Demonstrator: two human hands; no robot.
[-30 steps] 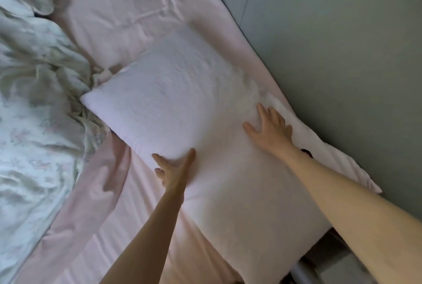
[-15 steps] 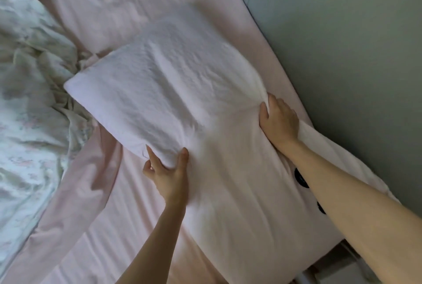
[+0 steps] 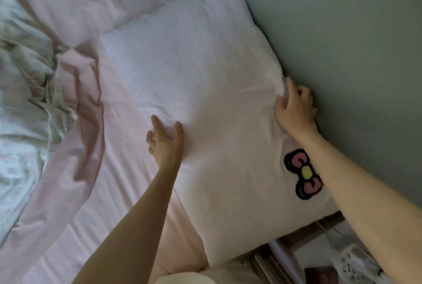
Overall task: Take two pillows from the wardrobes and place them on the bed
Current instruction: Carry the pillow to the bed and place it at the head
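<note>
A large pale pink pillow (image 3: 194, 67) with a black-and-pink bow patch (image 3: 302, 175) lies flat on the bed's pink sheet (image 3: 127, 192), its long side against the wall. My left hand (image 3: 165, 144) rests on the pillow's near edge with fingers spread, holding nothing. At the pillow's wall-side edge, my right hand (image 3: 294, 108) has its fingers curled into the fabric. No second pillow is in view.
A crumpled pale floral duvet (image 3: 20, 101) is heaped on the bed's left side. The grey-green wall (image 3: 342, 44) runs along the right. Below the pillow's near corner, past the bed's end, stand white bedside items (image 3: 347, 258).
The pillow has slid up the bed and against the wall, and its bow patch now shows fully. My left hand has let go of its edge and lies open on it.
</note>
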